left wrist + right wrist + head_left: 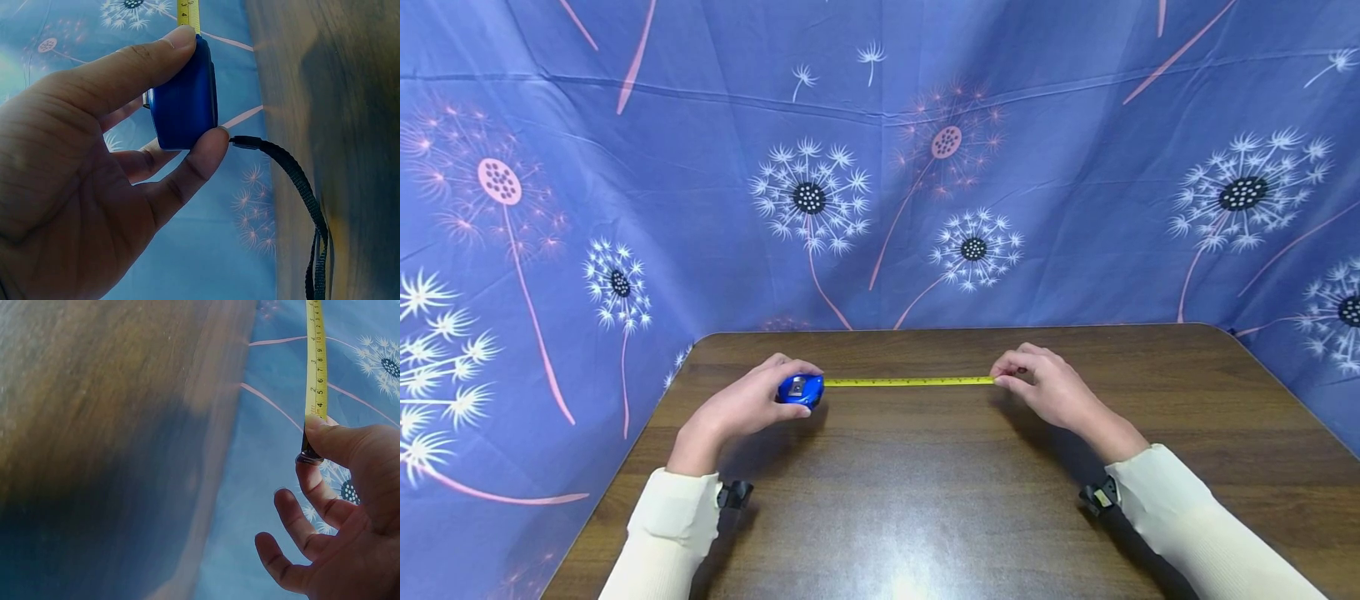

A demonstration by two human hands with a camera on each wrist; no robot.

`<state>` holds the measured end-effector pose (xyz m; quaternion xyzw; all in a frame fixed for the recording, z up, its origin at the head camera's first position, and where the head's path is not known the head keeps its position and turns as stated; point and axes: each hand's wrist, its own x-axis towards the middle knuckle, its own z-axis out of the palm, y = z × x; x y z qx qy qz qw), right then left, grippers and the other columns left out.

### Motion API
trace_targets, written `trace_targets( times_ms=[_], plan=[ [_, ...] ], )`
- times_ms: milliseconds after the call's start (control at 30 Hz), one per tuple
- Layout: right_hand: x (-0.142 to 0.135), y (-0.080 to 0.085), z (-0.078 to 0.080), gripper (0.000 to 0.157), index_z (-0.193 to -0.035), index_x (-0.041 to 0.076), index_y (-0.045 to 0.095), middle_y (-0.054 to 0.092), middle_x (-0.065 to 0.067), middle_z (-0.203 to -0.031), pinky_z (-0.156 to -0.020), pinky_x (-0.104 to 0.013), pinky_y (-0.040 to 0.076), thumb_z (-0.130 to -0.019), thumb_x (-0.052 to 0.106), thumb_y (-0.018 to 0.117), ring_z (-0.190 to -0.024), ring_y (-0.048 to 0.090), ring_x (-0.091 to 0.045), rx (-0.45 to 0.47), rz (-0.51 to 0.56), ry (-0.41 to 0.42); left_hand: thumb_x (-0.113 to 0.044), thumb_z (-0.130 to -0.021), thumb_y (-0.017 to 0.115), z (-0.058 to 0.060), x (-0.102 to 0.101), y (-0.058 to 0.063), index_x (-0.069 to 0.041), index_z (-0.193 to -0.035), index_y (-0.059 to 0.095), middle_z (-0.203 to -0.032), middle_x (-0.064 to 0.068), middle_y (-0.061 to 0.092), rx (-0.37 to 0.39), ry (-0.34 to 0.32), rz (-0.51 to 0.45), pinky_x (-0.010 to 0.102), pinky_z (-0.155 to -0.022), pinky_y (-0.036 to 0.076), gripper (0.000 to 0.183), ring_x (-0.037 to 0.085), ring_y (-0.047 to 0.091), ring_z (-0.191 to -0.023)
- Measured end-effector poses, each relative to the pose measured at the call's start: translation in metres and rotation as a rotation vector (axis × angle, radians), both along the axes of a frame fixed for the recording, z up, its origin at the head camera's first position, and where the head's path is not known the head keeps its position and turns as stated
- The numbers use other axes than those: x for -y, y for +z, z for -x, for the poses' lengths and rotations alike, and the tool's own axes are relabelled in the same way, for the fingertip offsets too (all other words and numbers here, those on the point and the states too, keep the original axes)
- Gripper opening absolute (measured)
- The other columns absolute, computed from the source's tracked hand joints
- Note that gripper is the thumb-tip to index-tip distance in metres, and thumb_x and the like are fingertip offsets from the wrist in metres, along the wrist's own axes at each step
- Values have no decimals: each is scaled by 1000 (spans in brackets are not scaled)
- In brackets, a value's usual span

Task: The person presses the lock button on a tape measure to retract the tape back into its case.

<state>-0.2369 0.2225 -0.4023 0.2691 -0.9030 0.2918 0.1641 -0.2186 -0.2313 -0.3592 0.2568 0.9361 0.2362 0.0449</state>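
Note:
A blue tape measure is gripped by my left hand, thumb on one side and fingers on the other. Its yellow blade runs out straight to the right above the table. At the blade's far end, my right hand pinches the tip between thumb and forefinger. The dark metal end hook shows just past the thumb in the right wrist view, where the other fingers hang loosely curled. From the tape measure's case, a black wrist strap dangles in the left wrist view.
A brown wood-grain table lies under both hands, with a bright light reflection at its near side. Behind it and to the sides hangs a blue cloth with a dandelion pattern. Each wrist wears a black strap by a cream sleeve.

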Motion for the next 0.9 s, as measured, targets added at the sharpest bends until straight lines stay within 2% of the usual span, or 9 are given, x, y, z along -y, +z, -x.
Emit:
trace_targets(
  times_ms=[333, 900],
  plan=[
    [4, 0, 1, 14, -94, 16, 74, 63, 9, -89, -76, -41, 49, -89, 5, 81, -86, 61, -15, 8, -2, 6, -27, -93, 80, 2, -1, -1, -21, -142, 59, -127, 9, 55, -1, -8, -8, 50, -98, 50, 54, 29, 58, -114],
    [9, 0, 1, 16, -93, 18, 74, 63, 8, -88, -74, -40, 48, -88, 4, 81, -85, 61, -16, -2, -1, 18, -24, -94, 80, 0, -5, 1, -20, -142, 59, -129, 10, 55, 8, -2, -5, 51, -98, 49, 53, 29, 57, -116]
  ],
)
